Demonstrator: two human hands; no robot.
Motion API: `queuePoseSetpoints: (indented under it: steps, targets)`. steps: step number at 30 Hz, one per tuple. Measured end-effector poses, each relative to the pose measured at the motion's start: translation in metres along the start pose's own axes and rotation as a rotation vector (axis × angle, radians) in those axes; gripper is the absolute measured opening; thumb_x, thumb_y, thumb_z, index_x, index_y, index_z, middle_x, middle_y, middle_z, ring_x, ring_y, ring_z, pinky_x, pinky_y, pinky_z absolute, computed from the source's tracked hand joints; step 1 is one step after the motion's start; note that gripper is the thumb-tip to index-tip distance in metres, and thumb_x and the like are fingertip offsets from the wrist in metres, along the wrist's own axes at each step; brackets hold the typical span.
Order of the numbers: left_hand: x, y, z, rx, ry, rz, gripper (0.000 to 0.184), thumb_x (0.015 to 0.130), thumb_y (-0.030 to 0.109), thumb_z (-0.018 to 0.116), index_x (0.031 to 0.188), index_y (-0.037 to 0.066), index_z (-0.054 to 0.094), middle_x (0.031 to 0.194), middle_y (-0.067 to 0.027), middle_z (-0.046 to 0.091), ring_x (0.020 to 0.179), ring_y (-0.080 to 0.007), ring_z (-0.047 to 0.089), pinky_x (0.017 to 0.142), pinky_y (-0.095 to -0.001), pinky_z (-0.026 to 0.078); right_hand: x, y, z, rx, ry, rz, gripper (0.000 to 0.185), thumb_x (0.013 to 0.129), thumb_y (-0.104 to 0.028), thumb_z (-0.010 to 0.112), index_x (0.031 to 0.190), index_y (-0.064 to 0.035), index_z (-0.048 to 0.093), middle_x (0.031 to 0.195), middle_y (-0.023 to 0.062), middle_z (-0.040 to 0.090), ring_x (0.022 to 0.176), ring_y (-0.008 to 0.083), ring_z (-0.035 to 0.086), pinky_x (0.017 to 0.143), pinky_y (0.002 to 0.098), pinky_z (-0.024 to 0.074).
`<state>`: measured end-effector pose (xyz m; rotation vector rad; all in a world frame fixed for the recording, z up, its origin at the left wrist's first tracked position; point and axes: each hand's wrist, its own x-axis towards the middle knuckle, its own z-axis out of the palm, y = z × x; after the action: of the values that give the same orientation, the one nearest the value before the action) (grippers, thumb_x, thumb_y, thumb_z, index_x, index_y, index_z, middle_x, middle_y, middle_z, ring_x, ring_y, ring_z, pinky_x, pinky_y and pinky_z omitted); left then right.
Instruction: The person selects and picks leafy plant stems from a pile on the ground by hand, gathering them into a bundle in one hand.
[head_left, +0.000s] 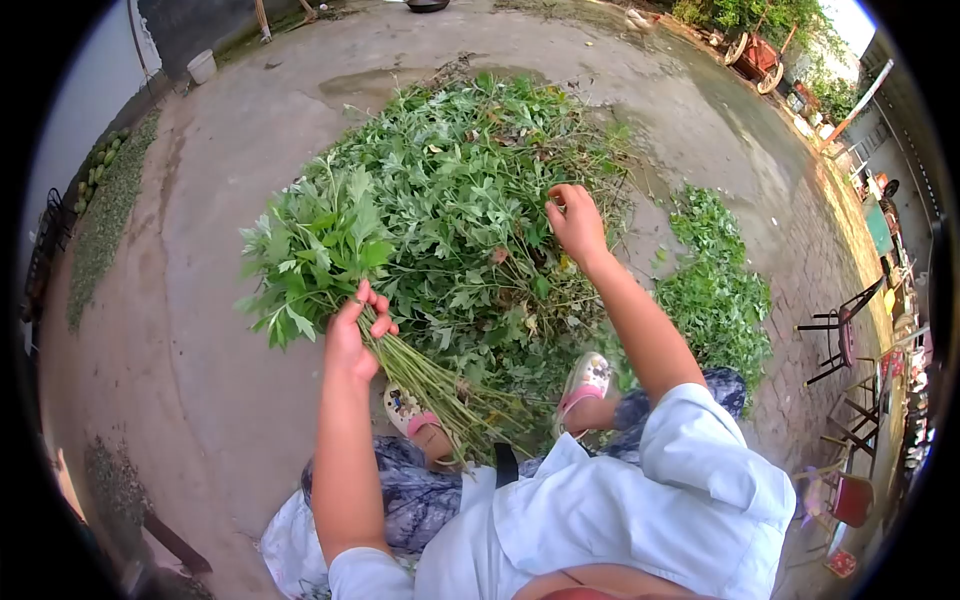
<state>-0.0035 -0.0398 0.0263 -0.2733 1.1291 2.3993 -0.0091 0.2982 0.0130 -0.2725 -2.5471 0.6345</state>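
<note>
My left hand is wrapped round the stems of a leafy green bunch. The leaves fan out above the fist, and the long bare stems slant down to the right, over one shoe. Over the right part of a big heap of cut leafy plants is my right hand, its fingers curled together at the heap's edge. Whether a stem is between those fingers is too small to make out.
A smaller pile of leaves lies to the right on the concrete. Chairs line the right side. A white bucket stands at the upper left, and a red cart at the upper right. My shoes touch the heap's near edge.
</note>
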Motion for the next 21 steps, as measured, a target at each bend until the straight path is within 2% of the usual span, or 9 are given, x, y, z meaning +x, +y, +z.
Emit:
queuePoseSetpoints:
  steps: [3, 6, 9, 10, 11, 13, 17, 19, 21]
  targets:
    - [0.004, -0.003, 0.003, 0.022, -0.012, -0.010, 0.019, 0.083, 0.027, 0.053, 0.075, 0.011, 0.046, 0.069, -0.0027, 0.049, 0.045, -0.0100, 0.038, 0.054, -0.0309, 0.039, 0.001, -0.009, 0.021, 0.117, -0.183, 0.017, 0.024, 0.076, -0.018, 0.054, 0.095, -0.0047, 0.058, 0.091, 0.0160, 0.058, 0.085, 0.0317, 0.055, 0.073, 0.0399, 0.0433]
    - [0.009, -0.006, 0.005, 0.014, -0.034, -0.009, 0.020, 0.083, 0.026, 0.054, 0.075, 0.009, 0.047, 0.070, -0.0039, 0.050, 0.045, -0.0105, 0.039, 0.054, -0.0311, 0.040, -0.002, -0.009, 0.047, -0.014, -0.385, 0.261, 0.033, 0.070, -0.022, 0.058, 0.099, -0.0052, 0.058, 0.094, 0.0185, 0.058, 0.088, 0.0322, 0.056, 0.075, 0.0383, 0.0438]
    - [0.010, -0.007, 0.007, -0.003, -0.044, -0.024, 0.020, 0.082, 0.025, 0.055, 0.076, 0.006, 0.048, 0.070, -0.0053, 0.051, 0.046, -0.0109, 0.041, 0.053, -0.0309, 0.040, 0.000, 0.002, 0.052, 0.070, -0.534, 0.161, 0.034, 0.071, -0.023, 0.058, 0.098, -0.0011, 0.056, 0.083, 0.0159, 0.060, 0.076, 0.0275, 0.057, 0.071, 0.0340, 0.0446]
    - [0.011, -0.008, 0.005, -0.007, -0.043, -0.030, 0.020, 0.082, 0.025, 0.055, 0.076, 0.006, 0.048, 0.070, -0.0053, 0.051, 0.046, -0.0108, 0.041, 0.053, -0.0307, 0.040, 0.004, -0.004, 0.036, 0.271, -0.587, 0.174, 0.031, 0.075, -0.019, 0.057, 0.100, -0.0011, 0.053, 0.079, 0.0106, 0.060, 0.068, 0.0183, 0.056, 0.064, 0.0289, 0.0450]
    - [0.012, -0.009, 0.004, -0.015, -0.040, -0.035, 0.020, 0.082, 0.025, 0.054, 0.076, 0.006, 0.049, 0.070, -0.0053, 0.051, 0.046, -0.0108, 0.041, 0.053, -0.0305, 0.040, 0.005, 0.005, 0.042, 0.956, -0.595, 0.299, 0.025, 0.080, -0.014, 0.053, 0.103, -0.0031, 0.050, 0.074, 0.0040, 0.057, 0.060, 0.0084, 0.050, 0.055, 0.0232, 0.0416]
    - [0.012, -0.010, 0.004, -0.013, -0.041, -0.028, 0.021, 0.082, 0.025, 0.054, 0.076, 0.006, 0.049, 0.070, -0.0052, 0.051, 0.046, -0.0107, 0.041, 0.053, -0.0304, 0.040, 0.008, -0.019, 0.000, 1.136, -0.498, 0.377, 0.024, 0.083, -0.010, 0.051, 0.106, -0.0050, 0.048, 0.068, -0.0016, 0.051, 0.054, 0.0043, 0.042, 0.048, 0.0197, 0.0337]
    - [0.011, -0.009, 0.007, 0.005, -0.027, -0.012, 0.020, 0.082, 0.025, 0.054, 0.075, 0.006, 0.049, 0.070, -0.0049, 0.051, 0.046, -0.0105, 0.041, 0.053, -0.0302, 0.040, 0.011, -0.017, -0.016, 0.867, -0.419, 0.396, 0.027, 0.080, -0.015, 0.055, 0.105, -0.0054, 0.050, 0.070, -0.0033, 0.050, 0.053, 0.0031, 0.038, 0.047, 0.0194, 0.0325]
    - [0.008, -0.009, 0.009, 0.019, -0.043, -0.006, 0.021, 0.082, 0.025, 0.054, 0.075, 0.006, 0.049, 0.070, -0.0048, 0.050, 0.047, -0.0103, 0.040, 0.053, -0.0303, 0.040, -0.002, -0.030, -0.024, 0.911, -0.529, 0.392, 0.030, 0.080, -0.012, 0.056, 0.108, -0.0054, 0.047, 0.062, -0.0064, 0.037, 0.049, 0.0034, 0.029, 0.043, 0.0193, 0.0223]
    - [0.009, -0.010, 0.009, 0.022, -0.036, -0.001, 0.021, 0.082, 0.025, 0.054, 0.076, 0.006, 0.049, 0.070, -0.0047, 0.050, 0.047, -0.0102, 0.040, 0.054, -0.0304, 0.040, -0.015, -0.025, -0.021, 0.702, -0.579, 0.313, 0.031, 0.078, -0.021, 0.059, 0.103, -0.0045, 0.050, 0.065, -0.0026, 0.044, 0.051, 0.0047, 0.035, 0.044, 0.0190, 0.0277]
